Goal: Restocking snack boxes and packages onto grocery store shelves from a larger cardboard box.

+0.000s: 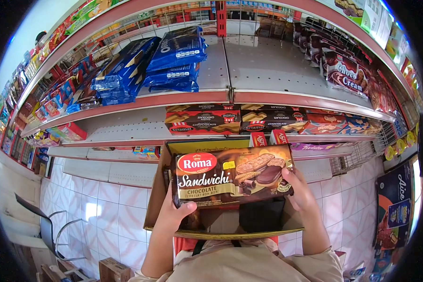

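Observation:
A brown pack of Roma Sandwichi chocolate biscuits (208, 176) is held front side up between both hands. My left hand (179, 211) grips its lower left corner, thumb on the front. The right end is in my right hand (298, 187), with that thumb on the front too. Beneath the pack is an open cardboard box (155, 208), close against my body; its inside is partly hidden by the pack. A dark item (262, 215) lies inside the box, and two red packs (258, 139) stick up at its far edge.
Blue Oreo packs (178, 47) lie on the shelf (268, 67) ahead, Choco Cream packs (345, 72) at its right. Selamat wafer boxes (202, 121) line the shelf below. A chair (46, 225) stands at the lower left, near a small cardboard box (114, 269) on the tiled floor.

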A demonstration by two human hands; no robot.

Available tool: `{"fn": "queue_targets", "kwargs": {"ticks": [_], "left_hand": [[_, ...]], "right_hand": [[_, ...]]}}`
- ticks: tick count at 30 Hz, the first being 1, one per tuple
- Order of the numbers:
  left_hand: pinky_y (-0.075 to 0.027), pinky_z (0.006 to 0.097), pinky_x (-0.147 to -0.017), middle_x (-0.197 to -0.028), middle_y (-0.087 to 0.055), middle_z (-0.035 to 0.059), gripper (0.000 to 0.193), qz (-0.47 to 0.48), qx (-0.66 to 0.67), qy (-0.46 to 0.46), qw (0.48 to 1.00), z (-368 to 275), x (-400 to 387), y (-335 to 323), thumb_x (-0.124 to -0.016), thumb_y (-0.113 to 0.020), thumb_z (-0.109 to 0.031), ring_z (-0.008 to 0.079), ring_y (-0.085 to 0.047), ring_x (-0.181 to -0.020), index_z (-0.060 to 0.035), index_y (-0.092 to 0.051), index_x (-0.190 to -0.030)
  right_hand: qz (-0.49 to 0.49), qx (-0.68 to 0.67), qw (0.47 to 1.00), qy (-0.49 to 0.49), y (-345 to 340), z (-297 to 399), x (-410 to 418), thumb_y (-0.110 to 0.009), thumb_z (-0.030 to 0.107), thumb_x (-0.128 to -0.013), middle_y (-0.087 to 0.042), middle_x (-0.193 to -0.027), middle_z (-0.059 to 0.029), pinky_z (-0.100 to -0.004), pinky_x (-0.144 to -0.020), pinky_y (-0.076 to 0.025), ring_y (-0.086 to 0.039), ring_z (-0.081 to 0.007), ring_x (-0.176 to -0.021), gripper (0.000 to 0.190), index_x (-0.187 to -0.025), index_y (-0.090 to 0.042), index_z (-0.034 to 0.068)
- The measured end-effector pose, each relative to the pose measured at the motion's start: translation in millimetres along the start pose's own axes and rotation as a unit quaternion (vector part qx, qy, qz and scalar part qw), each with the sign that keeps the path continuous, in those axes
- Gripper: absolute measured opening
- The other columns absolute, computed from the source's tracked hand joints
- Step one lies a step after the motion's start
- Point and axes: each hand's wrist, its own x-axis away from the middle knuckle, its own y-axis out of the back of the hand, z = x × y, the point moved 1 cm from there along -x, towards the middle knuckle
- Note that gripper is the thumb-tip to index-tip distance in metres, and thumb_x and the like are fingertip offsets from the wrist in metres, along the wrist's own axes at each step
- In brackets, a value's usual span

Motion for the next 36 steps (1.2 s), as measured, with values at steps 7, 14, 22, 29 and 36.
{"fn": "queue_targets", "kwargs": {"ticks": [7,14,22,29,36], "left_hand": [[-0.037,0.0314,-0.095,-0.12,-0.05,0.0059,0.064,-0.068,0.038,0.087,0.993,7,0,5,-0.079,-0.065,-0.01,0.0151,-0.046,-0.11,-0.004,-0.032,-0.133],[-0.037,0.0391,-0.097,-0.124,-0.048,0.007,0.05,-0.044,0.042,0.038,0.997,9,2,11,-0.087,-0.057,-0.017,0.0188,-0.046,-0.115,-0.0053,-0.036,-0.13],[-0.028,0.0369,-0.104,-0.137,-0.036,0.0089,0.062,0.021,0.118,-0.099,0.988,-4,-9,-4,-0.094,-0.03,-0.047,0.0213,-0.036,-0.125,-0.0048,-0.025,-0.139],[-0.024,0.0302,-0.105,-0.139,-0.031,0.0099,0.061,-0.073,-0.012,-0.166,0.983,-18,-9,-16,-0.082,-0.04,0.006,0.0176,-0.032,-0.126,-0.0034,-0.023,-0.14],[-0.033,0.0343,-0.102,-0.138,-0.032,0.0117,0.066,-0.078,0.026,-0.22,0.972,-23,-7,-17,-0.085,-0.043,-0.001,0.0217,-0.039,-0.122,-0.0091,-0.014,-0.143]], "right_hand": [[0.003,-0.028,0.999,-0.027,6,-6,-1,-0.055,0.022,-0.088,-0.051,-0.12,-0.0094,-0.0288,-0.091,-0.041,-0.05,-0.0151,-0.107,0.053,-0.13,-0.034,-0.003],[0.071,0.07,0.994,-0.033,0,2,2,-0.052,0.023,-0.091,-0.048,-0.124,-0.011,-0.0329,-0.093,-0.042,-0.049,-0.0178,-0.112,0.052,-0.132,-0.032,-0.002],[0.003,0.028,0.997,-0.078,-4,3,-1,-0.045,0.021,-0.095,-0.049,-0.122,-0.0077,-0.0312,-0.092,-0.042,-0.05,-0.0161,-0.109,0.045,-0.133,-0.033,0.003],[-0.058,-0.017,0.995,0.075,6,6,-2,-0.046,0.02,-0.094,-0.05,-0.122,-0.0062,-0.0303,-0.094,-0.038,-0.048,-0.0147,-0.111,0.043,-0.131,-0.037,0.001],[-0.236,-0.122,0.923,0.278,18,18,4,-0.047,0.019,-0.092,-0.05,-0.122,-0.0075,-0.0328,-0.086,-0.045,-0.051,-0.0179,-0.108,0.042,-0.131,-0.039,0.005]]}}
